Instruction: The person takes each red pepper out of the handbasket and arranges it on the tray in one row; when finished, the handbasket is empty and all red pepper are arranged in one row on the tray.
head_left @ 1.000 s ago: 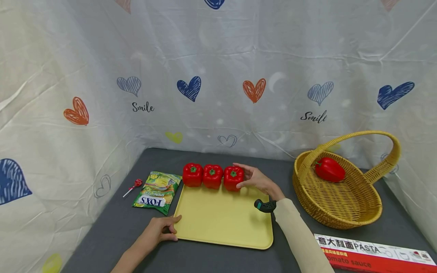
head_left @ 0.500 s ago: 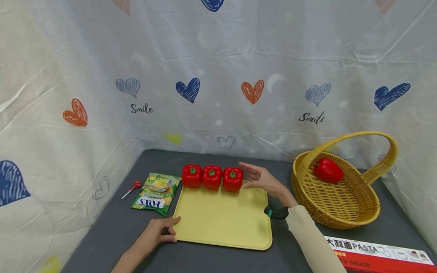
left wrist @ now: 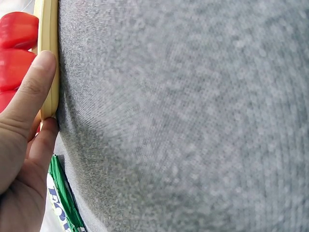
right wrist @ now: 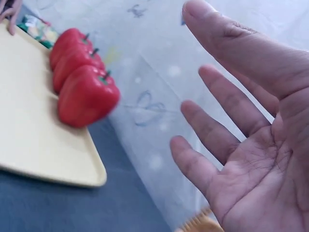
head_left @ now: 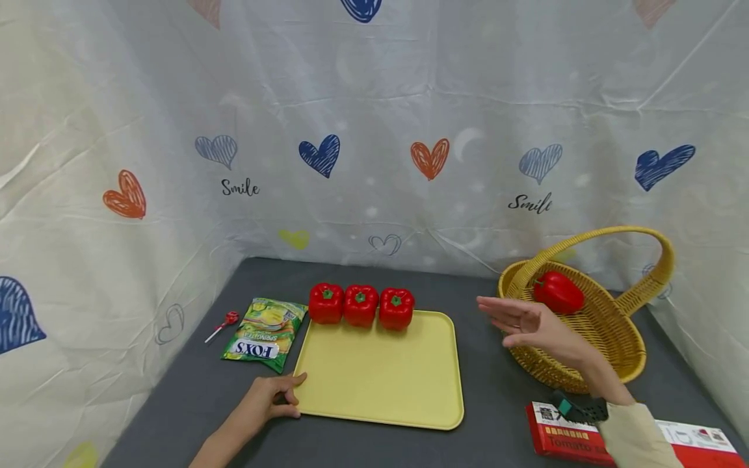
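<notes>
My left hand (head_left: 263,403) pinches the near left corner of a yellow tray (head_left: 380,383). In the left wrist view the thumb (left wrist: 42,67) lies against the tray's rim (left wrist: 50,29), with a fingertip at the corner. Along the tray's far edge stand three red bell peppers, a left one (head_left: 326,303), a middle one (head_left: 360,305) and a right one (head_left: 396,309), side by side with green stems up. My right hand (head_left: 544,330) is in the air in front of a wicker basket (head_left: 629,364), fingers extended and holding nothing. Another red bell pepper (head_left: 558,292) lies inside the basket.
Left of the tray lie a green FOX'S candy bag (head_left: 266,331) and a red lollipop (head_left: 231,318). A red and white pasta box (head_left: 564,442) sits at the front right, partly under my right forearm. Behind the table hangs a heart-printed curtain (head_left: 374,162).
My right hand has let go of the right bell pepper in the row and moved right, toward the basket. The left hand stays at the tray's corner.
</notes>
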